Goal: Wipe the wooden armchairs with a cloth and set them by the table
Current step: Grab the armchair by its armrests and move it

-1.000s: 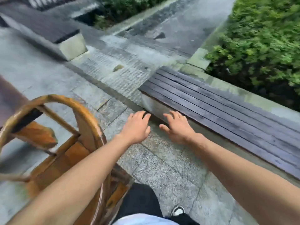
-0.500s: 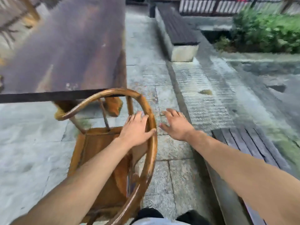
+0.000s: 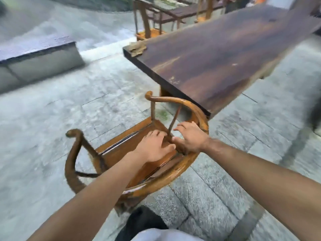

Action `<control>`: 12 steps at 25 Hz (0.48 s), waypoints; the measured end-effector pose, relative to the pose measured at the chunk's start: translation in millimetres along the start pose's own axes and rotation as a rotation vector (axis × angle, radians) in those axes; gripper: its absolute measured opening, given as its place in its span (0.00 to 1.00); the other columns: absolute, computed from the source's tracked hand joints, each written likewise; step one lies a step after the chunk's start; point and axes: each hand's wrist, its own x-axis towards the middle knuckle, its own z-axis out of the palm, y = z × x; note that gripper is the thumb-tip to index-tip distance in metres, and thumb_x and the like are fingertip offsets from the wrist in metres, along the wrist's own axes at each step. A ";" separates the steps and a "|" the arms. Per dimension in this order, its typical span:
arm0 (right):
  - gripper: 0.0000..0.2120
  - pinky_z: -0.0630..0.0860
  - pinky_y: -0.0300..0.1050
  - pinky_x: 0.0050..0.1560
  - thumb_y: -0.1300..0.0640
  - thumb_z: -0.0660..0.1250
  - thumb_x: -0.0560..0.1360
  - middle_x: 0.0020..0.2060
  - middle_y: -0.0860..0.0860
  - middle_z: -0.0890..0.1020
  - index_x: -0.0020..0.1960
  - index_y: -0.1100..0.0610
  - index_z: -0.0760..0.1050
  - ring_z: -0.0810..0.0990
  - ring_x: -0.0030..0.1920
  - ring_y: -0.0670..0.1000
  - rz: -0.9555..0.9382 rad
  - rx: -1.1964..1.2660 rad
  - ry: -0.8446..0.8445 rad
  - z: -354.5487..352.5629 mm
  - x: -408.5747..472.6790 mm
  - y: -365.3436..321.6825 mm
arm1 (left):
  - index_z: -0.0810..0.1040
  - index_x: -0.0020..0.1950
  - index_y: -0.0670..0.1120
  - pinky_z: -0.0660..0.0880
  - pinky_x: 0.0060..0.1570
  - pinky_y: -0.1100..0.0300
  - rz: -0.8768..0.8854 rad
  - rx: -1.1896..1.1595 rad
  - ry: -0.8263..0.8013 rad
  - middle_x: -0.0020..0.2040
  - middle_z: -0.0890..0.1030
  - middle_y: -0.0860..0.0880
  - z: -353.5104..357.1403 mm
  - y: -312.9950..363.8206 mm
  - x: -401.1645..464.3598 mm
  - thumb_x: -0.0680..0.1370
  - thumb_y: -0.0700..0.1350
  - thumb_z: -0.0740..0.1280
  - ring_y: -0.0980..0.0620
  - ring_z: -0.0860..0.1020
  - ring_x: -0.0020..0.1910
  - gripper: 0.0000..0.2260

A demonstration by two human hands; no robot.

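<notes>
Grey stone paving (image 3: 73, 105) runs all around us, kinda wet looking and a bit blurred. We're standing over a wooden armchair (image 3: 121, 150) with a curved horseshoe rail, and it sits right at the near corner of a long dark wooden table (image 3: 217, 54), the far arm of the rail just under the table's edge.

Our left hand (image 3: 152, 146) hovers over the seat with fingers loosely spread, not holding anything as far as we can see. Our right hand (image 3: 189, 138) is just beside it, over the spot where a thin slanted spindle (image 3: 174, 119) comes down by the rail; fingers are relaxed and reaching, and we honestly can't tell if the thumb is touching the wood. The two hands are nearly touching each other.

On the table's near-left corner there's a crumpled tan cloth (image 3: 137, 47). Further back, another wooden chair (image 3: 147, 23) stands by a second dark table (image 3: 184, 12). Off to the left sits a low stone bench (image 3: 34, 54) with a dark top.
</notes>
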 end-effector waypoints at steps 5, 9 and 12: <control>0.32 0.71 0.60 0.66 0.28 0.47 0.79 0.57 0.55 0.83 0.56 0.51 0.77 0.80 0.58 0.57 -0.008 -0.123 -0.320 10.3 14.8 14.6 | 0.63 0.76 0.52 0.67 0.66 0.54 -0.166 -0.353 -0.217 0.71 0.69 0.50 38.2 33.6 -51.3 0.70 0.76 0.62 0.49 0.68 0.70 0.42; 0.43 0.75 0.59 0.63 0.21 0.40 0.74 0.64 0.55 0.82 0.67 0.47 0.77 0.80 0.61 0.58 -0.047 -0.125 -0.408 22.0 23.6 12.0 | 0.70 0.63 0.56 0.73 0.55 0.55 -0.150 -0.144 -0.214 0.60 0.77 0.49 63.9 41.8 -52.7 0.65 0.67 0.68 0.47 0.75 0.59 0.30; 0.45 0.75 0.60 0.64 0.18 0.37 0.70 0.63 0.53 0.83 0.66 0.42 0.77 0.80 0.61 0.57 -0.132 -0.068 -0.440 20.2 25.7 16.2 | 0.69 0.50 0.59 0.73 0.46 0.56 -0.173 -0.145 -0.212 0.50 0.78 0.53 58.6 42.5 -49.9 0.64 0.63 0.68 0.48 0.77 0.50 0.19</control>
